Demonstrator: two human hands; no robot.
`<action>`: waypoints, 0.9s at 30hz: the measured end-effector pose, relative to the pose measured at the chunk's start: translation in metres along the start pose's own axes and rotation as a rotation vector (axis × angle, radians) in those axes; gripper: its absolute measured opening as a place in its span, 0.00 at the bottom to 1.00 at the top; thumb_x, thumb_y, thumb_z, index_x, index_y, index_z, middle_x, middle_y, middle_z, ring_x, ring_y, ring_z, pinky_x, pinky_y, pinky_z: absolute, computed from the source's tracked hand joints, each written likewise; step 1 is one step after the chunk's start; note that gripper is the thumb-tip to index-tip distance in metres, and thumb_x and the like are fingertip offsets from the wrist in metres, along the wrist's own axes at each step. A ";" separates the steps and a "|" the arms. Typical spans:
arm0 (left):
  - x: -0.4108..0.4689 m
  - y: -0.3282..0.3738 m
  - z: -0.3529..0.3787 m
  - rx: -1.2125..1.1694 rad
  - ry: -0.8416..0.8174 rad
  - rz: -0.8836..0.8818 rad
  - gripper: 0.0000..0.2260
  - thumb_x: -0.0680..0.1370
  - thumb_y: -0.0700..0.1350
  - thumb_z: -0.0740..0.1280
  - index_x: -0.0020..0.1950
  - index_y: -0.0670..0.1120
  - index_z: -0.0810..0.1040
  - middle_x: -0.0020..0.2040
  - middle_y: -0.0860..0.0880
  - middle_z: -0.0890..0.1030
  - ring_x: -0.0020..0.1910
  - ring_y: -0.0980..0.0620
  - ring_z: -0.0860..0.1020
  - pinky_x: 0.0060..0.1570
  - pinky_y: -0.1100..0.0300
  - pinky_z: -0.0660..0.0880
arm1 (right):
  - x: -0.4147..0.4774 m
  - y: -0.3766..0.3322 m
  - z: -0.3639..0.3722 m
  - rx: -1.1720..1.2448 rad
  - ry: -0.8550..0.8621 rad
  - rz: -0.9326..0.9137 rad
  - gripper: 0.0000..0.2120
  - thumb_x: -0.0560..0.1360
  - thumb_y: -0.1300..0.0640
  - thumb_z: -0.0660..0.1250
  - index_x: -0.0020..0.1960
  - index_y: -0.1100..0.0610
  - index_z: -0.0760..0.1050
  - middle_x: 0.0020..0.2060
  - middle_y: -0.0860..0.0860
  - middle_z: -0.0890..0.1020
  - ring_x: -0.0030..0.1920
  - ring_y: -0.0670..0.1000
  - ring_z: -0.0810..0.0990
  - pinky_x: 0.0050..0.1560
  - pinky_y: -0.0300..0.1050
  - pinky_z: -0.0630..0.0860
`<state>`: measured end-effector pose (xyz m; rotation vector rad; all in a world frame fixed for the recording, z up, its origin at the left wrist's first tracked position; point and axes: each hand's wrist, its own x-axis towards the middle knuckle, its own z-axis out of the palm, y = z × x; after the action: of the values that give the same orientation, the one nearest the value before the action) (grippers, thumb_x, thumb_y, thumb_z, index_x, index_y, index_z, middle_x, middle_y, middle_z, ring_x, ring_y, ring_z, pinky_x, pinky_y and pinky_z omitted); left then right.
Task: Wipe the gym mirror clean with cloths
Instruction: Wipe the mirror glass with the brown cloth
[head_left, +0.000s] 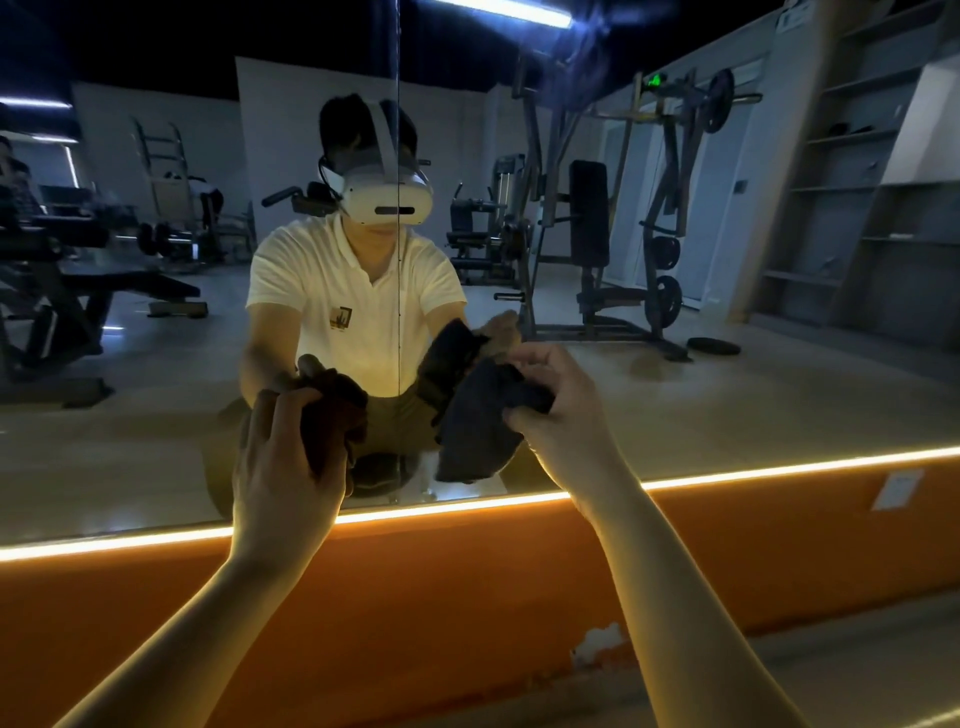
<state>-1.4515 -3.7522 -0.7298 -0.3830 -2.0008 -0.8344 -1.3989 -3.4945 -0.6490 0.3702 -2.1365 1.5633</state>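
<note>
The gym mirror (675, 405) fills the wall ahead, with a vertical seam running down its middle. My left hand (291, 457) grips a bunched dark brown cloth (332, 415) close to the glass, low on the mirror and left of the seam. My right hand (558, 410) holds a dark blue-grey cloth (480, 431) that hangs down in front of the glass, right of the seam. Both cloths and hands show again as reflections just above. Whether either cloth touches the glass I cannot tell.
A glowing light strip (779, 467) runs under the mirror's bottom edge, above an orange wall base (467, 597) with a chipped white patch (597, 644). The mirror reflects weight machines, benches and shelving. A white label (896, 488) sticks on the base at right.
</note>
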 end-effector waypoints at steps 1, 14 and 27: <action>0.000 0.000 0.000 0.001 0.000 0.000 0.21 0.75 0.35 0.73 0.66 0.40 0.73 0.63 0.38 0.75 0.62 0.39 0.75 0.57 0.51 0.72 | 0.004 0.006 -0.002 -0.109 0.042 -0.067 0.20 0.76 0.69 0.69 0.62 0.50 0.73 0.58 0.47 0.80 0.59 0.42 0.79 0.58 0.43 0.80; 0.000 -0.005 -0.001 0.023 -0.034 0.039 0.19 0.77 0.39 0.73 0.66 0.41 0.73 0.62 0.40 0.76 0.62 0.40 0.76 0.56 0.53 0.74 | 0.021 0.068 0.050 -0.491 0.781 -0.155 0.11 0.77 0.60 0.60 0.59 0.59 0.71 0.58 0.57 0.75 0.50 0.54 0.80 0.45 0.55 0.83; 0.001 -0.009 -0.002 0.015 -0.054 0.070 0.18 0.77 0.40 0.73 0.65 0.39 0.74 0.63 0.39 0.75 0.62 0.40 0.76 0.56 0.52 0.75 | 0.026 0.095 -0.017 -0.542 0.852 0.002 0.13 0.75 0.62 0.62 0.60 0.60 0.73 0.61 0.61 0.73 0.54 0.52 0.72 0.54 0.51 0.77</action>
<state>-1.4553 -3.7601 -0.7320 -0.4688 -2.0301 -0.7722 -1.4622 -3.4466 -0.7094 -0.4140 -1.7324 0.8298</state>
